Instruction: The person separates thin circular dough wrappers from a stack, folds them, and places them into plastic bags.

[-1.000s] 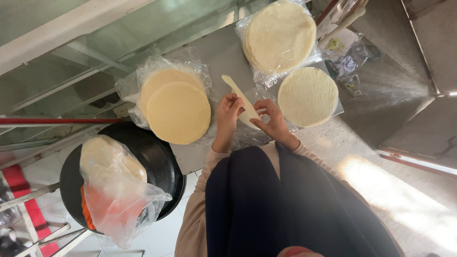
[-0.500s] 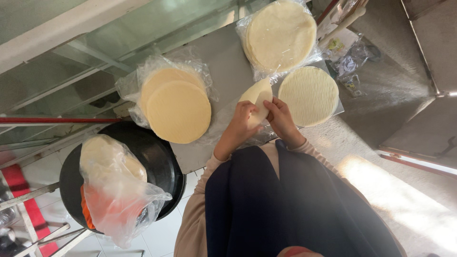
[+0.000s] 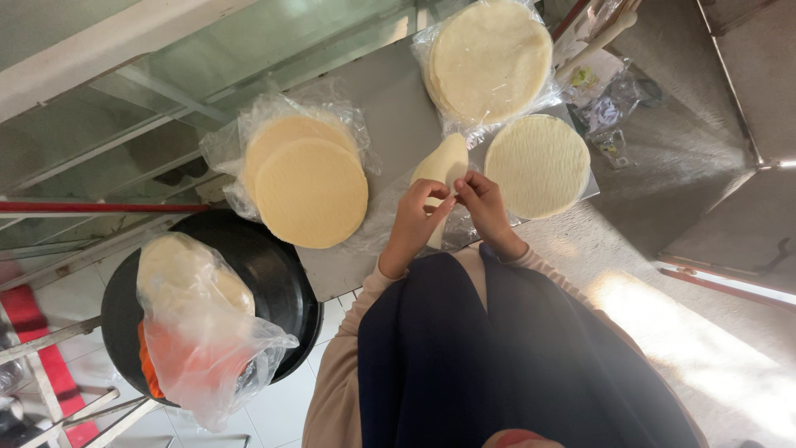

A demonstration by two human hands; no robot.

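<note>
Pale, matt, floury-smooth folded dough sheet (image 3: 444, 163) betw. my fingers. Just right of my right hand (image 3: 487, 207): dry matt round wrapper stack (image 3: 537, 166). Left of my left hand (image 3: 414, 224): crinkly glossy clear plastic bag (image 3: 228, 149); dull grey metal tabletop (image 3: 394, 108) underneath.

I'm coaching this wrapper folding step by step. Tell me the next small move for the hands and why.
Probably press the pinched edge shut. Both hands, left hand and right hand, hold the folded pale wrapper above the steel table, with fingers meeting at its lower edge. The fold looks formed but is held only at that one spot, so working the fingers along the seam seems the natural follow-up.
</note>
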